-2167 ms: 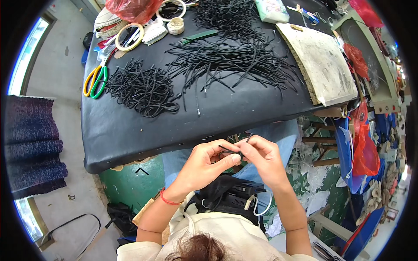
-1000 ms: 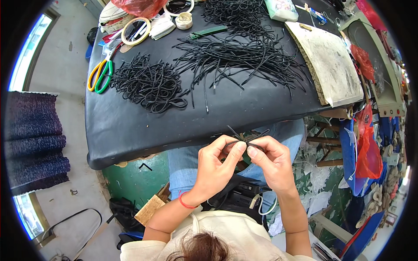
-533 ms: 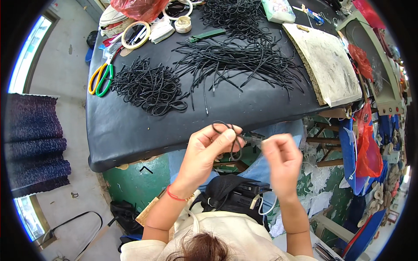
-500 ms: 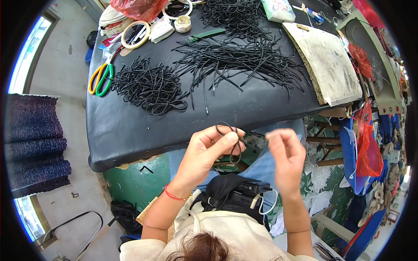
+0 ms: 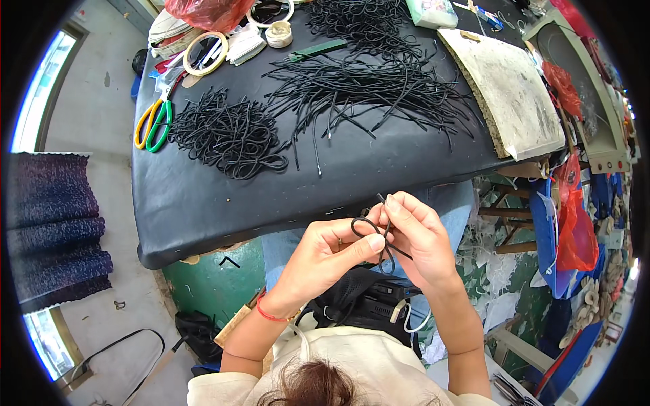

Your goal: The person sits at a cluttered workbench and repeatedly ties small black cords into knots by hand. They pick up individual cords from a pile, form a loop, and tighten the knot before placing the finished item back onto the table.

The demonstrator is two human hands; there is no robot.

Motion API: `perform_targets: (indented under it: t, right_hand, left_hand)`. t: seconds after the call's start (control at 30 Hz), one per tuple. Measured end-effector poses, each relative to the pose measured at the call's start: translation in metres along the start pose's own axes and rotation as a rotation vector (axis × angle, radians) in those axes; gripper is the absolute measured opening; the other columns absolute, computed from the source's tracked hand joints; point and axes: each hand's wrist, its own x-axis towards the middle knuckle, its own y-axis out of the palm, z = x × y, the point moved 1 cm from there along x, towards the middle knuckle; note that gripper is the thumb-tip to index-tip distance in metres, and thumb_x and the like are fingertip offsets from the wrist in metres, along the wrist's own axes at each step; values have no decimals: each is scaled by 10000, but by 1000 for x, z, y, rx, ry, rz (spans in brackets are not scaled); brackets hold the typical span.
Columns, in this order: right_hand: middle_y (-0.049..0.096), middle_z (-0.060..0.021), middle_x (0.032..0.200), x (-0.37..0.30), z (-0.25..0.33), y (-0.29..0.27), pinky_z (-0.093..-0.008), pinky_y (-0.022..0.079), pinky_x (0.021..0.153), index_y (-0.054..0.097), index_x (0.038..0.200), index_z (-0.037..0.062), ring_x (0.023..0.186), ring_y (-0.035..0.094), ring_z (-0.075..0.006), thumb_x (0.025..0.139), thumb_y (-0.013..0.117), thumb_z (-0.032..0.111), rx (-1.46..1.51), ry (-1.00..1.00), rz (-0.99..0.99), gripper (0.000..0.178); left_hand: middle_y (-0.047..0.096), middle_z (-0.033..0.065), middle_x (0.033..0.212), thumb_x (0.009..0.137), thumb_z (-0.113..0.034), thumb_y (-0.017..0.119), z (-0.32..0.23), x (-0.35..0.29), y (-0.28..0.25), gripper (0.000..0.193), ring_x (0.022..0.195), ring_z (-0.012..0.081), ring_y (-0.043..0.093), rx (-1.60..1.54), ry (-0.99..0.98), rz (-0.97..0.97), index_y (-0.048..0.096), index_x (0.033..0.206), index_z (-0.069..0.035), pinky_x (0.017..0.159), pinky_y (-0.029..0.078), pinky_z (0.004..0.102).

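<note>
A thin black cord (image 5: 354, 223), bent into loops, is between my two hands just off the table's front edge. My left hand (image 5: 336, 252) pinches it between thumb and fingers where the strands cross. With thumb and fingertips, my right hand (image 5: 421, 238) grips the same cord close beside, near an end that points up. The fingers hide part of the crossing. On the black table beyond lie a tangled heap of looped black cords (image 5: 227, 139), a spread of straighter cords (image 5: 365, 91) and a further heap (image 5: 359, 24) at the back.
Scissors (image 5: 155, 125) with yellow and green handles lie at the table's left. Behind them are a tape roll (image 5: 206, 54), a small round tub (image 5: 279, 34) and a red plastic bag (image 5: 210, 12). A stained pale board (image 5: 504, 95) lies at the right edge.
My right hand has come in from the right to meet the left and now grips the cord. My left hand has moved slightly right, still pinching the loops.
</note>
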Motion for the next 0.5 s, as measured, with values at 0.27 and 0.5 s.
perform_targets:
  t: [0.27, 0.5]
  right_hand:
    - [601, -64, 957, -2, 1, -6, -239, 449, 770, 563, 1013, 7, 864, 556, -98, 945, 454, 247, -289, -186, -140, 272]
    - [584, -27, 826, -5, -4, -5, -212, 458, 659, 579, 890, -7, 709, 552, -60, 887, 557, 114, -456, -290, -131, 123]
  left_hand:
    - [628, 75, 882, 876, -121, 572, 14, 6, -1, 197, 790, 127, 611, -253, 131, -235, 586, 1018, 15, 725, 510, 257]
    - [630, 107, 941, 857, -78, 590, 15, 1, 0, 220, 843, 146, 619, -146, 84, -141, 573, 1049, 28, 754, 515, 261]
